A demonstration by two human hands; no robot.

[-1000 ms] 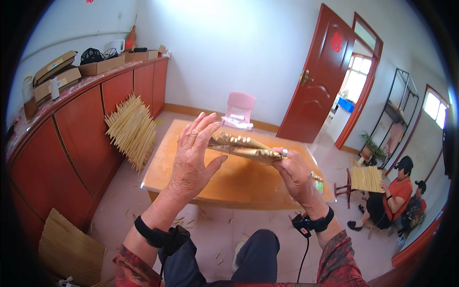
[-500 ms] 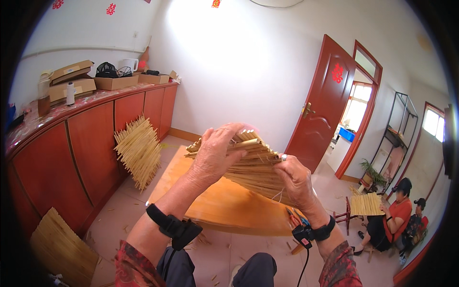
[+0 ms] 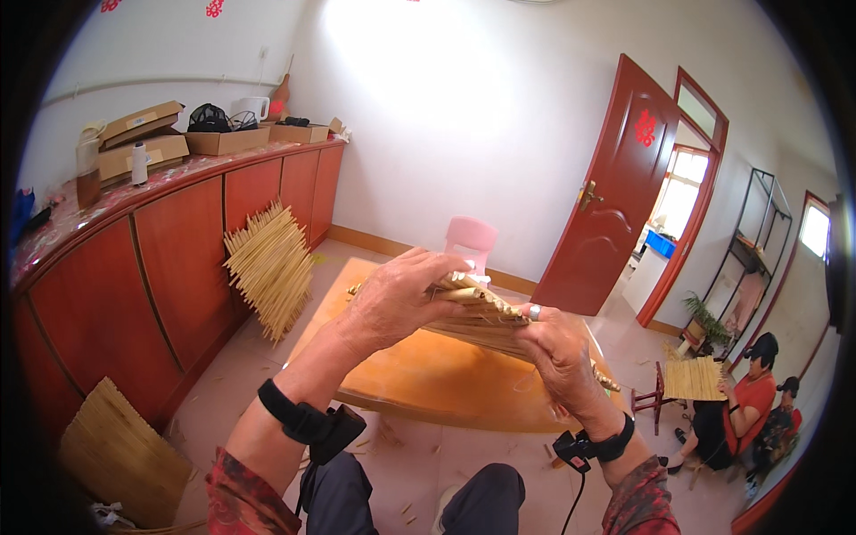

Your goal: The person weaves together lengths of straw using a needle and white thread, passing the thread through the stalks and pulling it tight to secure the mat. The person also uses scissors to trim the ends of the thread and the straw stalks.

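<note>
A mat of pale straw stalks (image 3: 477, 332) is raised above the orange wooden table (image 3: 419, 397), its cut ends bunched along the top edge. My left hand (image 3: 401, 294) curls over the top of this mat, fingers bent around the stalk ends. My right hand (image 3: 557, 352), wearing a ring, grips the mat at its right edge. The mat's far left part is partly hidden behind my left hand.
Straw mats (image 3: 267, 267) (image 3: 125, 455) lean along red cabinets (image 3: 178, 276), which carry cardboard boxes (image 3: 227, 141). A pink chair (image 3: 473, 232) stands beyond the table, near an open door (image 3: 597, 232). Two seated people (image 3: 749, 406) are at right, one holding a mat (image 3: 694, 379).
My left hand's fingers have come down from raised to bent over the stalks. The mat has tilted, showing more of its stalk face. The whole view has shifted as the head moved.
</note>
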